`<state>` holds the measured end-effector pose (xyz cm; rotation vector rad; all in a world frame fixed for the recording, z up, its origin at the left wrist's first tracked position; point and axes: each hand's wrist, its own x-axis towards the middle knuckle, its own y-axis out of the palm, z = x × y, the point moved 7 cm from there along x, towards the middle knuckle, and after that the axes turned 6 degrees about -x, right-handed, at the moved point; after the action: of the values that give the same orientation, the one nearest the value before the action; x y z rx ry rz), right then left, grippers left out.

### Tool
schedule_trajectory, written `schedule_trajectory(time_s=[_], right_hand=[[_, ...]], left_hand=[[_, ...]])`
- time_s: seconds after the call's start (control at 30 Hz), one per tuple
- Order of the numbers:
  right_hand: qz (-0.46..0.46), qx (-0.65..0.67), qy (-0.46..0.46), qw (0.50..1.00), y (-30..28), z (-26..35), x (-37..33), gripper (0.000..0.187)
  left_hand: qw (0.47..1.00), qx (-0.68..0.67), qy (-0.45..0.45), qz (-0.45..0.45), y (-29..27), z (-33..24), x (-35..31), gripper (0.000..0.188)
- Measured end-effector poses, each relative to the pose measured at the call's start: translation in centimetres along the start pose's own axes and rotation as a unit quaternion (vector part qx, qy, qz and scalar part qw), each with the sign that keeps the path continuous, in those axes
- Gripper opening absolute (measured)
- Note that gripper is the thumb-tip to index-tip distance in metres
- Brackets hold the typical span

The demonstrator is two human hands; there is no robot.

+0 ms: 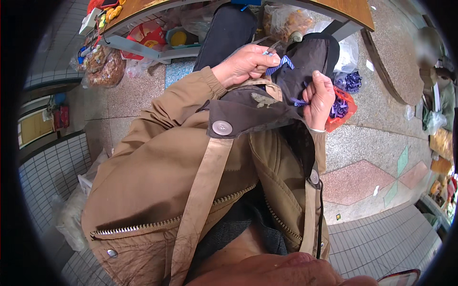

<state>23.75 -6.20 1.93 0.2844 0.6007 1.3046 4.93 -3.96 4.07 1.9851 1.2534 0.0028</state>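
My left hand (pixel 245 65) is closed above my lap, its thumb and forefinger pinching a blue-and-white striped ribbon piece (pixel 285 63). A thin greyish strip also shows by those fingertips; its kind is unclear. To the right, my right hand (pixel 319 101) has its fingers curled together at a small purple-blue ribbon piece (pixel 299 102), which pokes out on its left side. The hands are apart, over my dark apron (pixel 253 112). Just beyond my right hand lies a red bag (pixel 350 106) holding several purple ribbon pieces (pixel 338 108).
A wooden table (pixel 152 10) with a grey metal frame spans the far side. Under it are a red container (pixel 144 37) and plastic bags. Filled clear bags (pixel 106 69) hang or rest at its left. More purple pieces (pixel 352 82) lie right of my knee. A brown board (pixel 398 57) lies farther right.
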Motion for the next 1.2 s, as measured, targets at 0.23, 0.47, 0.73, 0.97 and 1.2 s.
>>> schedule_trajectory(time_s=[0.23, 0.47, 0.73, 0.97, 1.2], right_hand=[[0.03, -0.024, 0.056, 0.998, 2.1, -0.7, -0.7, 0.019], [0.105, 0.045, 0.089, 0.989, 3.0, -1.6, -0.9, 0.017], [0.175, 0.269, 0.148, 0.935, 3.1, -1.6, -0.1, 0.031], [0.145, 0.383, 0.142, 0.901, 1.8, -1.5, 0.9, 0.029], [0.09, 0.377, 0.144, 0.91, 1.8, -1.5, 0.7, 0.025]], left_hand=[[0.993, -0.107, -0.04, 0.007, -0.2, 0.3, 0.1, 0.006], [0.999, -0.029, -0.011, 0.022, 0.2, -0.7, 0.9, 0.009], [0.916, 0.217, 0.336, -0.002, 4.1, -15.9, 4.5, 0.019], [0.88, 0.359, 0.3, -0.083, 5.4, -11.0, 2.2, 0.021], [0.784, 0.504, 0.332, 0.143, 9.2, -1.0, -0.9, 0.046]])
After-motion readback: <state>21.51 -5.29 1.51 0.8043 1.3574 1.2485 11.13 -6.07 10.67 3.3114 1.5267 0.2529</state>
